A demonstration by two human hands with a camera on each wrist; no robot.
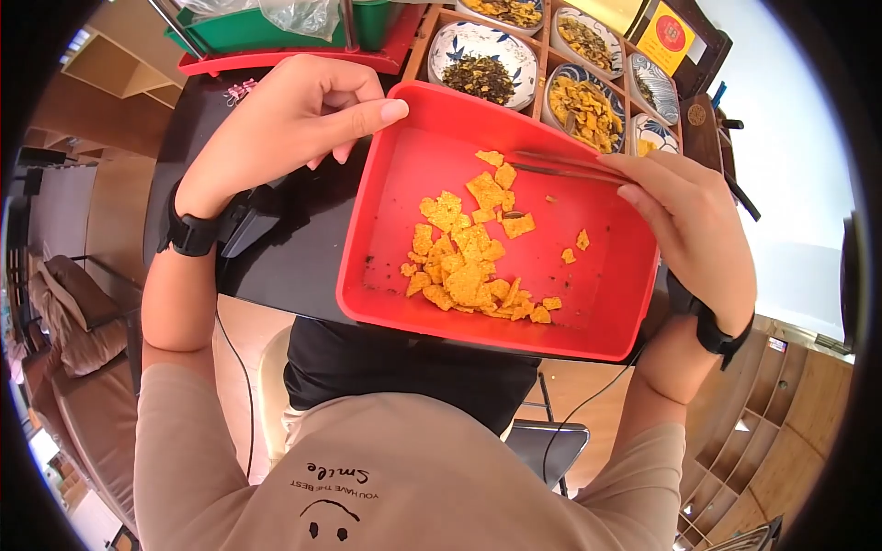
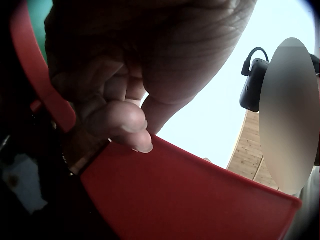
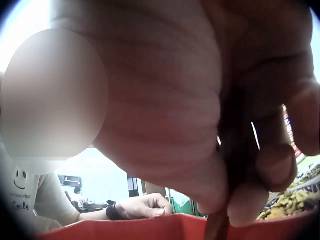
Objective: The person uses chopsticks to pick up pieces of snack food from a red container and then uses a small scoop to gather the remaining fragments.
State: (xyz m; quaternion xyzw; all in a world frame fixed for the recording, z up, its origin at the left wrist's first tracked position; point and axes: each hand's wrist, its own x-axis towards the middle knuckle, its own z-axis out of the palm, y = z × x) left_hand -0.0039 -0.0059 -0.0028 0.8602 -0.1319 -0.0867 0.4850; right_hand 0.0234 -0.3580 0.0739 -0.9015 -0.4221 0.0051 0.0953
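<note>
The red tray [image 1: 404, 184] is pinched at 1 corner by the left hand [image 1: 299, 110], sticks [image 1: 565, 170] held over it, well apart, by the right hand [image 1: 695, 207].

Cannot see the upper ends of the thin sticks [image 1: 570, 173], hidden under the right hand [image 1: 703, 211]. Cannot identify the dark specks [image 1: 369, 260] in the red bin [image 1: 404, 184], too small, nor read the fine print on the yellow card [image 1: 665, 37]. Cannot see the far side of the topmost dish [image 1: 487, 22], cut off by the head view's edge, nor past the blurred ovals [image 2: 290, 115] in both wrist views.
</note>
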